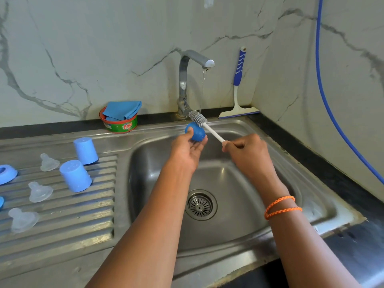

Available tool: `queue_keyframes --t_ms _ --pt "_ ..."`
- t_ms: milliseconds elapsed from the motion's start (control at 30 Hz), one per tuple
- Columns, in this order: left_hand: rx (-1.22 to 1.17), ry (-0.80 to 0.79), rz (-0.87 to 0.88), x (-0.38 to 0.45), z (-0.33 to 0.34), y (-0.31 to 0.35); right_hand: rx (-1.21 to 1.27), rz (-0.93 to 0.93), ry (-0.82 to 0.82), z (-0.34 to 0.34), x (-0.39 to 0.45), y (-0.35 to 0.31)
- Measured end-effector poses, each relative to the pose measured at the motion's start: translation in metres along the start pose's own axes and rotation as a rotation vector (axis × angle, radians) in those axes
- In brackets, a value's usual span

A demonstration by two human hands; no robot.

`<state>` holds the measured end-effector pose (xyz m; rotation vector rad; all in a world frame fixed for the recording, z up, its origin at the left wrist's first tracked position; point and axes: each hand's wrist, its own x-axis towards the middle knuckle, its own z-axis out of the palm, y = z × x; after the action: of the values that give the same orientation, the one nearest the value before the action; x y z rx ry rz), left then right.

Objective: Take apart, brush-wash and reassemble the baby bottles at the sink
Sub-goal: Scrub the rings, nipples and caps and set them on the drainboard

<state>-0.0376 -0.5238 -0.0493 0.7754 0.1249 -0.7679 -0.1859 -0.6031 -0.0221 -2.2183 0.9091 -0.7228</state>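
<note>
Two hands: both of yours are up over the stainless steel sink basin (228,183), under the tap.
Left hand (187,148): your curled fingers cradle a round blue plastic bottle part (195,133) from below.
Right hand (245,150): your fingers are curled tight round the white handle of a grey-bristled bottle brush (198,118).
Brush: its bristle head lies against the top of the blue part, right by the stream.
Water: a thin stream runs from the chrome tap (185,80).
Drainboard (62,225): two light blue plastic caps (75,175) stand upside down to your left, with three clear silicone teats (40,192) and a blue screw ring (7,173) near them.
Desk rear: a green-and-red dish soap tub (120,124) holds a folded blue cloth (122,110).
Corner: a blue-and-white squeegee (239,90) leans on the marbled wall.
</note>
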Motion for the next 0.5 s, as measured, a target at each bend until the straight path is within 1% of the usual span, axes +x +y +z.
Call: queue_keyframes --t_ms 100,167,233,367,433,500 --pt "-0.149 0.068 0.080 0.006 -0.004 0.009 0.034 0.050 -0.129 -0.013 0.000 0.006" --pt "-0.188 0.103 0.119 0.009 -0.008 0.014 0.037 0.060 -0.171 -0.018 0.000 0.009" --pt "-0.168 0.066 0.120 0.009 -0.009 0.015 0.038 0.047 -0.151 -0.015 -0.001 0.008" --pt "-0.020 -0.091 0.018 -0.003 0.002 0.004 0.038 0.012 -0.001 0.003 0.001 0.001" --pt "-0.043 -0.111 -0.022 -0.008 0.005 0.001 0.033 -0.003 0.012 0.006 0.002 0.000" --pt "-0.122 -0.084 -0.052 -0.008 0.003 0.004 0.030 -0.001 -0.025 0.004 0.001 0.000"
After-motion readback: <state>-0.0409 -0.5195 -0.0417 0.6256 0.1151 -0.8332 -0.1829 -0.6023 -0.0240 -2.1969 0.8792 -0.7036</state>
